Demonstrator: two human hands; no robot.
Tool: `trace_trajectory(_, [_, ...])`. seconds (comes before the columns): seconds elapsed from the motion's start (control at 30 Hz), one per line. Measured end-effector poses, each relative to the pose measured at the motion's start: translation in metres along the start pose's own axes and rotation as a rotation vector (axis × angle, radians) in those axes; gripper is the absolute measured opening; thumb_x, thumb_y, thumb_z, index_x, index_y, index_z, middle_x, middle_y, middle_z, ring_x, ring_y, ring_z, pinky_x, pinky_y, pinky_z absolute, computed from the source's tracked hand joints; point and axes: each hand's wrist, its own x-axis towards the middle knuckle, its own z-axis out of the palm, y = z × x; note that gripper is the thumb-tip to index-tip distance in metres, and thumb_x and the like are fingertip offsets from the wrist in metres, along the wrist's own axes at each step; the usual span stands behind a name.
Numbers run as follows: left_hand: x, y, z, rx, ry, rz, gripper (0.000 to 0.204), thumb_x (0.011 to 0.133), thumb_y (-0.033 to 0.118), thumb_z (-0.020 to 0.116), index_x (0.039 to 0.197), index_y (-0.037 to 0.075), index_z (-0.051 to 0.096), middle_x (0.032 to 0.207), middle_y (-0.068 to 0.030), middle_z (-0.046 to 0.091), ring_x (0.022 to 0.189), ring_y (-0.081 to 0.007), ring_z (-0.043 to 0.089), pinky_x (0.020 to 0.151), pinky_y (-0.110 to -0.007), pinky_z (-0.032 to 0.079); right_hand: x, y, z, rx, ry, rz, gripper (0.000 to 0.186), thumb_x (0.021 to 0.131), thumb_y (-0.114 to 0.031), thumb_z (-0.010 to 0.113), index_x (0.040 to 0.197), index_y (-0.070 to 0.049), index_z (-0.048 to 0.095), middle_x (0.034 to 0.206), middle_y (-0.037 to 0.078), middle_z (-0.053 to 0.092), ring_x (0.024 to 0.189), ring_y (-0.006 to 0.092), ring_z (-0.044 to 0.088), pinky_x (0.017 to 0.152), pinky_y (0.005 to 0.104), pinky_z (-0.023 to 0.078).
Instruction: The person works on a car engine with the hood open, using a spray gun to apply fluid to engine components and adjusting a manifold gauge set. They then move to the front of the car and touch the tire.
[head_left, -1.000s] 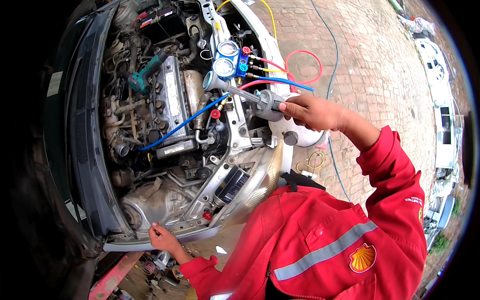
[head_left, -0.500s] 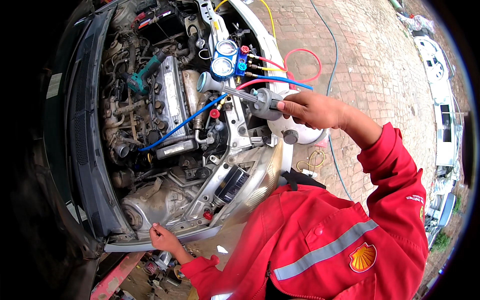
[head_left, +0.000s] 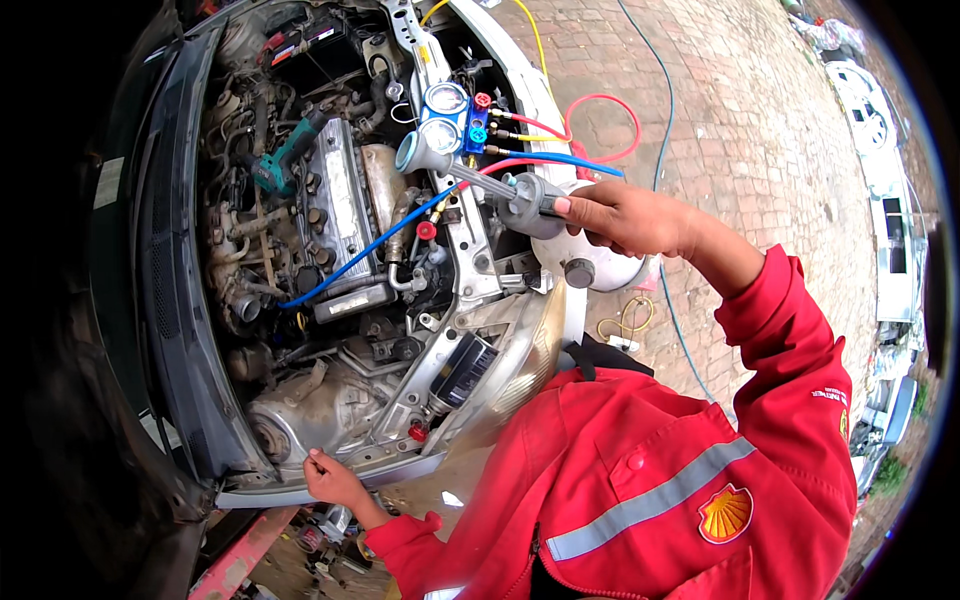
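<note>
My right hand [head_left: 630,220] is wrapped round a grey cup-shaped tool [head_left: 527,205]. Its ribbed tube points left and ends in a flared mouth [head_left: 420,153] over the front rail of the open engine bay. Close to that mouth sits a blue manifold gauge set [head_left: 442,120] with two round dials. Just behind my right hand is a rounded white container [head_left: 615,268] with a dark cap. My left hand [head_left: 338,483] is by the near fender edge [head_left: 290,496], its fingers curled and the tips pressed together. Whatever those fingers hold, if anything, cannot be made out.
A teal cordless power tool [head_left: 272,172] lies on the engine [head_left: 340,205]. Blue hose [head_left: 375,240], red hose [head_left: 635,125] and yellow hose [head_left: 535,30] run from the gauges and across the bay. Brick paving [head_left: 760,150] lies at right, with car parts [head_left: 870,110] beyond it.
The car and gauges have shifted slightly in the picture. The tool's flared mouth is a little lower and further right, while both hands keep nearly the same pose.
</note>
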Motion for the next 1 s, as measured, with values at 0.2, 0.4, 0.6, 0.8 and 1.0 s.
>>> trace_trajectory(0.2, [0.0, -0.009, 0.003, -0.008, 0.014, 0.008, 0.034, 0.105, 0.024, 0.064, 0.089, -0.005, 0.07, 0.067, -0.0137, 0.062, 0.059, -0.0246, 0.051, 0.06, -0.041, 0.043, -0.006, 0.002, -0.004, 0.019, 0.057, 0.043, 0.066, 0.107, -0.066, 0.05, 0.099, -0.003, 0.065, 0.075, -0.001, 0.049, 0.06, 0.0079, 0.045, 0.048, 0.0276, 0.037])
trace_trajectory(0.4, [0.001, -0.005, 0.002, -0.002, 0.0, 0.007, 0.036, 0.106, 0.026, 0.062, 0.089, -0.005, 0.07, 0.069, -0.0174, 0.063, 0.06, -0.0296, 0.053, 0.061, -0.044, 0.045, -0.013, -0.002, 0.002, -0.081, 0.036, -0.011, 0.067, 0.107, -0.065, 0.05, 0.095, -0.001, 0.066, 0.076, 0.0, 0.053, 0.061, 0.0093, 0.046, 0.052, 0.0298, 0.038])
trace_trajectory(0.6, [0.0, -0.007, 0.001, -0.027, 0.025, 0.006, 0.034, 0.105, 0.025, 0.064, 0.087, -0.003, 0.07, 0.068, -0.0162, 0.063, 0.058, -0.0282, 0.052, 0.059, -0.042, 0.045, -0.016, -0.038, 0.026, -0.345, -0.057, -0.042, 0.086, 0.106, -0.073, 0.042, 0.116, 0.006, 0.074, 0.102, 0.015, 0.075, 0.095, 0.0262, 0.071, 0.087, 0.0405, 0.056])
trace_trajectory(0.8, [0.0, -0.01, 0.0, -0.06, 0.079, -0.003, 0.031, 0.103, 0.025, 0.066, 0.086, -0.001, 0.071, 0.067, -0.0145, 0.064, 0.057, -0.0274, 0.054, 0.057, -0.042, 0.044, 0.019, -0.068, 0.063, -0.616, -0.18, -0.223, 0.082, 0.109, -0.067, 0.039, 0.108, 0.007, 0.076, 0.095, 0.022, 0.075, 0.089, 0.0334, 0.073, 0.084, 0.0442, 0.056])
trace_trajectory(1.0, [-0.002, -0.019, 0.002, -0.167, 0.131, 0.024, 0.026, 0.102, 0.02, 0.068, 0.086, 0.0, 0.071, 0.068, -0.0127, 0.064, 0.058, -0.0279, 0.055, 0.056, -0.042, 0.042, 0.049, -0.108, 0.106, -0.809, -0.263, 0.031, 0.083, 0.11, -0.067, 0.035, 0.091, 0.006, 0.071, 0.068, 0.016, 0.061, 0.055, 0.0284, 0.063, 0.055, 0.0453, 0.05])
